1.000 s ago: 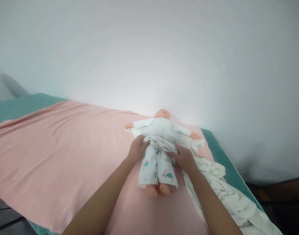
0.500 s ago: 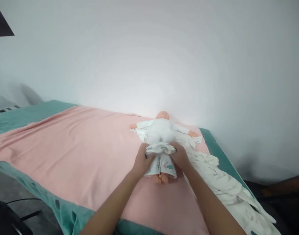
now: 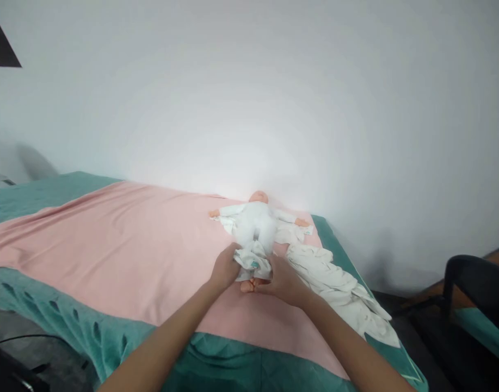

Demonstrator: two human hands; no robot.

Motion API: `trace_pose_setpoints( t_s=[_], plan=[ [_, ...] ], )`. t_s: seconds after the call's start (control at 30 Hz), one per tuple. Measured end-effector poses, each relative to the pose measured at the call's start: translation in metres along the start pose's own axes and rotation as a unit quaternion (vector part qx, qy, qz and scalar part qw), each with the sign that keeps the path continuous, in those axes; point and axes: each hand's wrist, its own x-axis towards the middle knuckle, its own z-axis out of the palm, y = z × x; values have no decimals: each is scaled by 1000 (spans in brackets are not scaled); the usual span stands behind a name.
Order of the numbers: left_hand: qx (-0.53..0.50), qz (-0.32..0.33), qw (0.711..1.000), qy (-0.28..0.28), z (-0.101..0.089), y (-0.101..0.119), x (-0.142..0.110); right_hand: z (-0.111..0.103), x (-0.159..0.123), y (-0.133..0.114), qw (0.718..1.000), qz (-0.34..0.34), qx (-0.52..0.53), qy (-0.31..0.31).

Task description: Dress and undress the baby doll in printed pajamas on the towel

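Observation:
A baby doll (image 3: 255,220) lies on its back with its head toward the wall and its arms spread. White printed doll pants (image 3: 253,262) are bunched around its lower legs, and its bare feet (image 3: 248,285) poke out below them. My left hand (image 3: 227,267) is closed on the left edge of the pants. On the right edge my right hand (image 3: 284,280) grips the pants too, with its lower fingers beside the doll's feet. A white printed garment (image 3: 290,234) lies spread under the doll's body and arms.
A pink sheet (image 3: 151,256) covers most of the teal bedding (image 3: 216,354). Crumpled white cloth (image 3: 339,286) lies along the right side. A black chair (image 3: 473,283) stands beyond the right edge, and the white wall (image 3: 253,98) rises behind.
The pants have slid down the doll's legs toward its feet, baring more of the white thighs. Both hands moved down with them. The camera view has shifted slightly right.

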Motion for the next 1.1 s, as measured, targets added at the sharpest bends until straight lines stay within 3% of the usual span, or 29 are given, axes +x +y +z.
trace_pose_setpoints(
  t_s=[0.13, 0.27, 0.47, 0.63, 0.87, 1.1],
  plan=[
    [32, -31, 999, -27, -16, 22, -24, 0, 0, -10, 998, 2, -68, 2],
    [-23, -43, 997, -68, -37, 34, -31, 3, -1, -17, 994, 4, -111, -2],
    [-83, -62, 953, -286, -77, 54, -27, -11, -3, -39, 995, 30, -67, -72],
    [-29, -47, 919, -389, -101, 84, -16, -55, -3, -64, 984, 23, -18, -174],
    [74, 68, 909, -405, -139, 142, 21, -139, 14, -105, 954, -24, -137, -266],
    [187, 102, 917, -337, -182, 216, 37, -192, 32, -162, 931, -15, -231, -281]
  ],
)
